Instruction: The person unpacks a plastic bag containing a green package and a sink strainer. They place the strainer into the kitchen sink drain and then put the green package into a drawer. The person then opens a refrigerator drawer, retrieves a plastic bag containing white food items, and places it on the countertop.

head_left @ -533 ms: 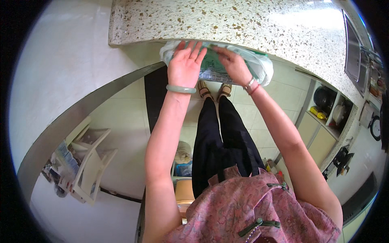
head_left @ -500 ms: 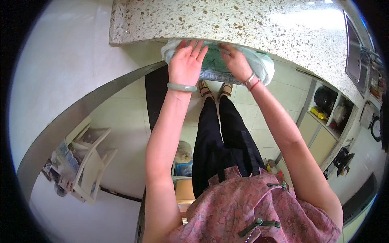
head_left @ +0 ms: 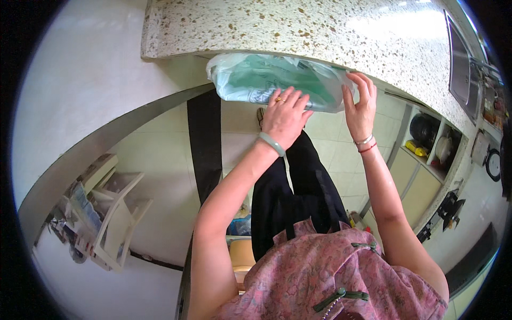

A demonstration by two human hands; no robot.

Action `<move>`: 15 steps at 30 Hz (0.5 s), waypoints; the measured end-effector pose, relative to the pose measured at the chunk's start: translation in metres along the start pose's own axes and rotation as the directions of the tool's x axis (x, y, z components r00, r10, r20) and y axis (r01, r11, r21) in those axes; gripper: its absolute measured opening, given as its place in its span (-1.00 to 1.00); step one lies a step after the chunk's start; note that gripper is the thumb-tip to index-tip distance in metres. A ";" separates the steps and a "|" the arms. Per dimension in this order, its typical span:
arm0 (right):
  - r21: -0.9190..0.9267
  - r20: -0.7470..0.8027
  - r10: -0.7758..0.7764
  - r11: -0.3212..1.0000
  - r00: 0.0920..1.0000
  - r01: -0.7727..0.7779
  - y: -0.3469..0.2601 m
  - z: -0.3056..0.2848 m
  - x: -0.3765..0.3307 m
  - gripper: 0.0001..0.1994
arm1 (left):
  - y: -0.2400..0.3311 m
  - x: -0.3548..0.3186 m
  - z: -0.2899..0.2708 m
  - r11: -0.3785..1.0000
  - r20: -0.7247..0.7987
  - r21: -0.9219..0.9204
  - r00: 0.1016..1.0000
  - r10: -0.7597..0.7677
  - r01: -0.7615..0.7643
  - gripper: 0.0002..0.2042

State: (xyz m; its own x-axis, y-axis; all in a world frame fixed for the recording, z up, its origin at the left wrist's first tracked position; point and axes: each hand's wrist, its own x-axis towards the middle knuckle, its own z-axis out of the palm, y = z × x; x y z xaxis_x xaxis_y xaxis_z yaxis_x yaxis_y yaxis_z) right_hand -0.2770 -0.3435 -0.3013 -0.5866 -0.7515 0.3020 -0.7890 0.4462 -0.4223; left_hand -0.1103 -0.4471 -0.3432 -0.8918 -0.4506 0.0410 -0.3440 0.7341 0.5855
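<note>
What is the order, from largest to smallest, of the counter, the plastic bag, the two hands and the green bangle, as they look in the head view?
1. Counter
2. Plastic bag
3. Left hand and right hand: too alike to rank
4. Green bangle

Mint green and milky white across the crinkled plastic bag (head_left: 232, 90), with dark printed marks (head_left: 262, 96). Beyond the bag, white flecked with brown on the stone table (head_left: 266, 26). Nearer than the bag, pale green on the round bangle (head_left: 273, 143), black on the cloth trousers (head_left: 271, 186), pink floral on the fabric shirt (head_left: 298, 261).
</note>
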 end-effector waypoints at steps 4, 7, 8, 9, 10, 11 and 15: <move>0.383 0.166 0.344 0.841 0.924 -0.382 0.016 0.017 -0.011 -0.76 | 0.021 0.004 0.020 1.000 -0.020 0.016 1.000 -0.002 0.003 -0.72; 0.357 0.227 0.389 0.820 0.893 -0.448 0.017 0.012 -0.011 -0.75 | 0.020 -0.001 0.023 1.000 -0.081 0.001 0.997 0.000 0.000 -0.77; 0.372 0.239 0.370 0.819 0.898 -0.437 0.018 0.011 -0.010 -0.72 | 0.019 -0.003 0.022 1.000 -0.108 0.007 0.994 0.010 -0.009 -0.84; 0.367 0.231 0.331 0.841 0.915 -0.398 0.020 0.012 -0.013 -0.70 | 0.018 -0.011 0.021 1.000 -0.092 0.001 0.996 -0.015 0.015 -0.86; 0.365 0.217 0.289 0.862 0.932 -0.352 0.023 0.013 -0.016 -0.69 | 0.018 -0.020 0.019 0.999 -0.081 0.000 0.996 -0.034 0.035 -0.87; 0.362 0.202 0.246 0.881 0.948 -0.306 0.025 0.015 -0.018 -0.67 | 0.018 -0.029 0.016 0.999 -0.069 -0.001 0.996 -0.053 0.053 -0.88; 0.341 0.348 0.054 0.923 0.936 -0.179 0.024 0.023 -0.041 -0.59 | 0.017 -0.065 -0.001 0.995 -0.061 -0.005 0.993 -0.098 0.097 -0.90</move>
State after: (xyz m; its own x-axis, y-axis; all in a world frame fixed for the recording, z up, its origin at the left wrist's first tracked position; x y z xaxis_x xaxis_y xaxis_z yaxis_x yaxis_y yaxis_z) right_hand -0.2681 -0.3133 -0.3431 -0.5279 -0.8485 -0.0371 -0.5607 0.3810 -0.7352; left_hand -0.0578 -0.4054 -0.3354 -0.8343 -0.5502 0.0331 -0.4277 0.6840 0.5910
